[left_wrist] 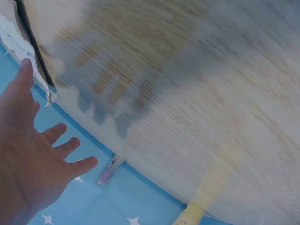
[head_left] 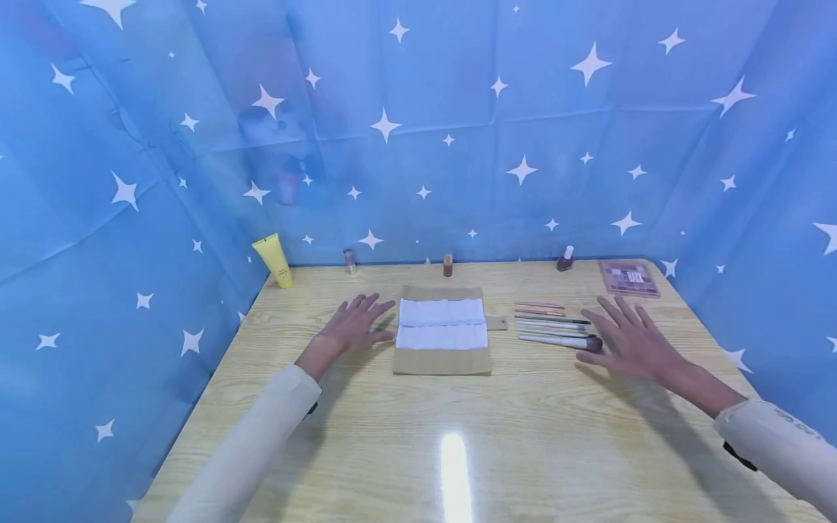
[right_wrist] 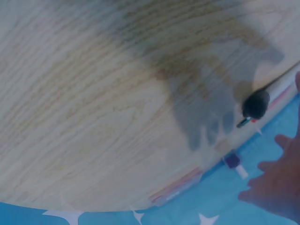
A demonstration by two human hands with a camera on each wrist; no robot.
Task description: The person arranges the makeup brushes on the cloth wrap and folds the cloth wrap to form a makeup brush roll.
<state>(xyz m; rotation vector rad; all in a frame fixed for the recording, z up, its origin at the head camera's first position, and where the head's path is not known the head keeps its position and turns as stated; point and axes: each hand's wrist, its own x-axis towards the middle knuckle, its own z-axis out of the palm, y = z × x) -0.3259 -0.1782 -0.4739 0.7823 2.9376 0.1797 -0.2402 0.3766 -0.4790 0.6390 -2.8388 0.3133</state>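
A tan brush roll [head_left: 442, 362] lies unfolded on the table, with white inner flaps [head_left: 442, 324] and a snap strap [head_left: 497, 324] on its right side. My left hand [head_left: 353, 325] is spread just left of the roll and holds nothing; the left wrist view shows its spread fingers [left_wrist: 61, 140] too. To the right of the strap, several makeup brushes [head_left: 552, 325] lie side by side, the largest with a dark fluffy head [right_wrist: 256, 104]. My right hand [head_left: 631, 341] hovers at the brush-head end, fingers spread, gripping nothing. Whether its fingertips touch a brush cannot be told.
Along the table's back edge stand a yellow tube [head_left: 273, 260], a small lip gloss tube [head_left: 350, 262], a small red bottle [head_left: 447, 265] and a dark nail polish bottle [head_left: 565, 258]. An eyeshadow palette [head_left: 629, 279] lies at the back right corner. Blue star-printed curtains [head_left: 418, 160] surround the table.
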